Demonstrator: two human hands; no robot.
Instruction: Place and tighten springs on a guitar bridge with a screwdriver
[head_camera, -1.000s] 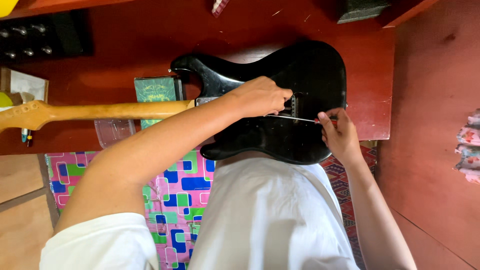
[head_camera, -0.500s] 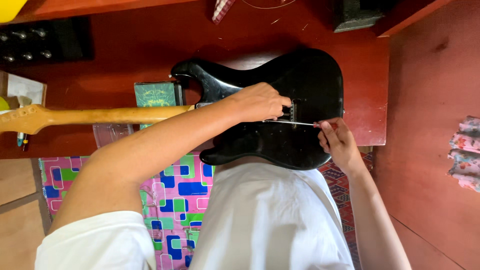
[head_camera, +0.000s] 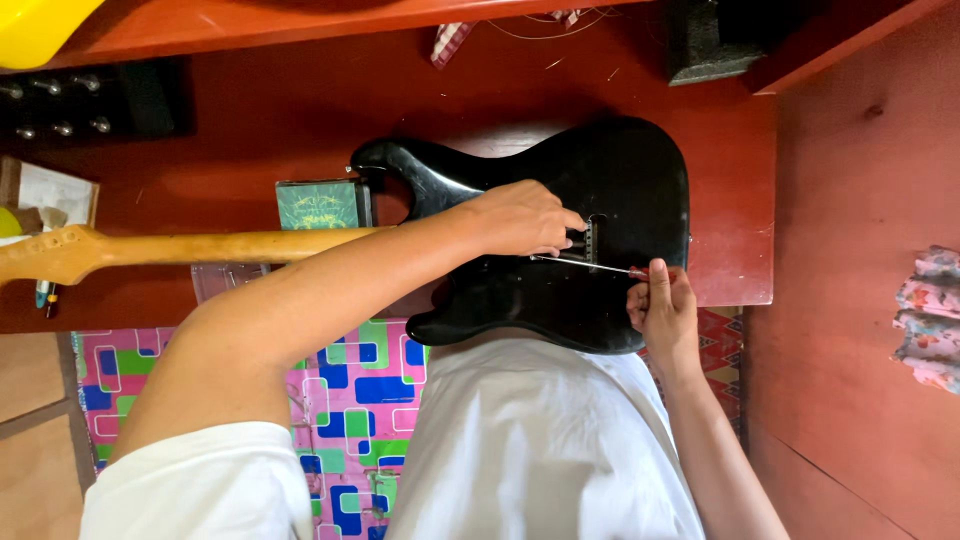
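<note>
Head view. You are working on a black guitar (head_camera: 560, 230) lying flat across the red table (head_camera: 300, 120), its pale neck (head_camera: 180, 246) pointing away to the left of the body. Your left hand (head_camera: 520, 218) is resting on the guitar's body, fingers curled closed at the metal slot near its middle. Your right hand (head_camera: 662, 310) is gripping a screwdriver (head_camera: 590, 263) at the guitar's lower right edge, the thin shaft running toward the slot. A green box (head_camera: 318, 205) is sitting just left of the guitar's horn. A patterned mat (head_camera: 350, 400) is showing below the guitar.
</note>
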